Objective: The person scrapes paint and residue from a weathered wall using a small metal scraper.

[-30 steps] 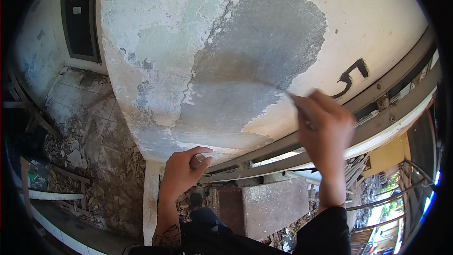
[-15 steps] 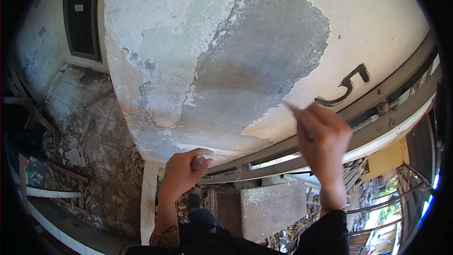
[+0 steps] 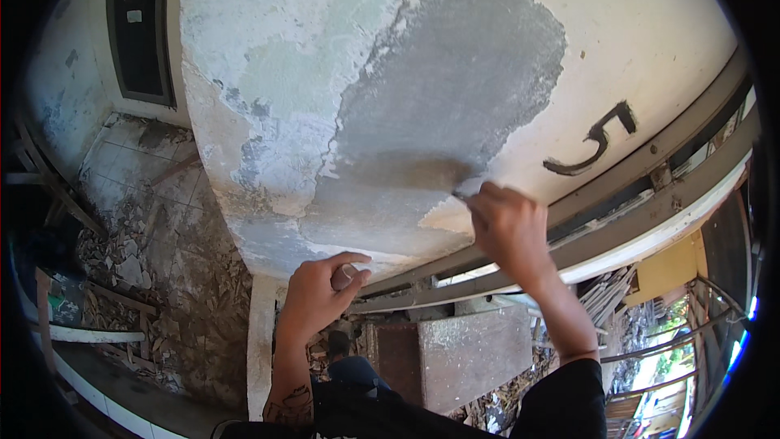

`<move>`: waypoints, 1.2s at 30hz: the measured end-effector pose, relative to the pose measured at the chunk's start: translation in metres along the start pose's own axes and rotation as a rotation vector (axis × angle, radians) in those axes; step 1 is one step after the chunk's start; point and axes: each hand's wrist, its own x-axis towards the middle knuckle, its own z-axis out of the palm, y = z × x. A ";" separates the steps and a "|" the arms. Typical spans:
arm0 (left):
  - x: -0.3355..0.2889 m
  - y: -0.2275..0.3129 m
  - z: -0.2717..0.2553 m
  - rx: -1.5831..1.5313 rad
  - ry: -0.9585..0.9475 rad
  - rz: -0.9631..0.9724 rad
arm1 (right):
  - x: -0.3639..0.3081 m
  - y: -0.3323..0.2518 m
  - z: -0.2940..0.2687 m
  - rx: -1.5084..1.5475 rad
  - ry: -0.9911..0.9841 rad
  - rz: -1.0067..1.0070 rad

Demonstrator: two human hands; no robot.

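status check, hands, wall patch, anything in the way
Left hand holds small brownish round-ended object. Right hand pinches slim dark-tipped object by irregular grey wall patch; contact unclear. Nothing visibly in between.

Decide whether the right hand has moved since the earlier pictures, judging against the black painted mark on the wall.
Yes: the right hand has shifted left, farther from the black painted mark.

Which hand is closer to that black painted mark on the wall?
The right. In the picture, the right hand is below and left of the black mark; the left hand is farther down and left.
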 end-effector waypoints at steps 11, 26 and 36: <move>-0.003 0.000 -0.007 0.058 0.012 -0.099 | -0.006 -0.023 -0.071 0.056 0.265 0.149; -0.001 -0.007 -0.002 0.011 0.024 0.008 | -0.003 -0.004 -0.062 0.052 0.316 0.133; -0.001 -0.004 -0.004 0.004 0.047 -0.043 | 0.002 -0.006 -0.057 0.061 0.272 0.084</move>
